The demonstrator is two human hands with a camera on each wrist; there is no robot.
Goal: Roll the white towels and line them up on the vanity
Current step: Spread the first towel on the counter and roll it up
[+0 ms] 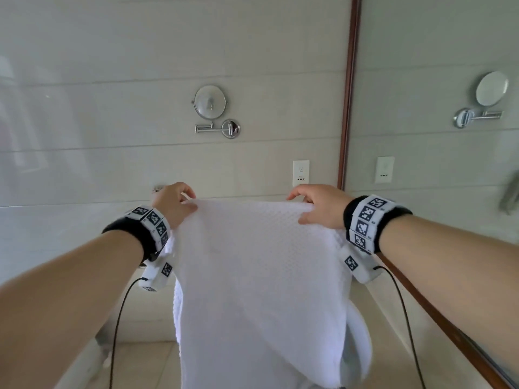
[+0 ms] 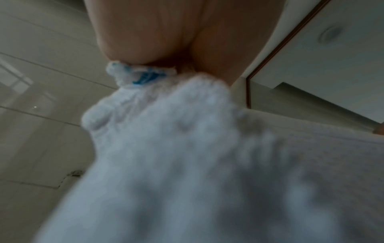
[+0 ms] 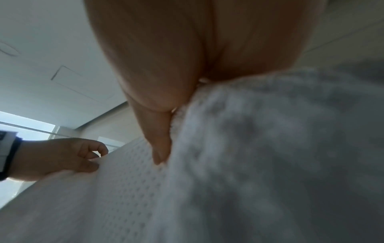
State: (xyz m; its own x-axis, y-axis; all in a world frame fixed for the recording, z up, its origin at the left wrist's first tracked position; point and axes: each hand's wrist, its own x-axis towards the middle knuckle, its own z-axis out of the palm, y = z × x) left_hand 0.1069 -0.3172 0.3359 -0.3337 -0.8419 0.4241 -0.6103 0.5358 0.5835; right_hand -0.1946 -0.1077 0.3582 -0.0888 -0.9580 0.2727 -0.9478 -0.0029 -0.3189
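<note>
White towel (image 1: pixel 258 265) held up in the air by its top edge, L hand (image 1: pixel 174 204) pinching the left corner, R hand (image 1: pixel 317 206) pinching the right corner, thumbs in front, fingers curled behind. Cloth hangs straight down below both grips, w/ a fold bulging out low under the R wrist. Waffle weave, dotted texture; L wrist view shows a bunched hem w/ a blue tag (image 2: pixel 145 78) right at the pinch. Behind the grips: pale wall (image 1: pixel 112 122) of wide horizontal panels, round chrome shaving mirror (image 1: pixel 210 102) on a swing arm above the L hand, white socket (image 1: pixel 300 173) just above the R hand. Wood-framed mirror (image 1: pixel 435 80) to the right. Beige tile floor (image 1: pixel 140 360) below
</note>
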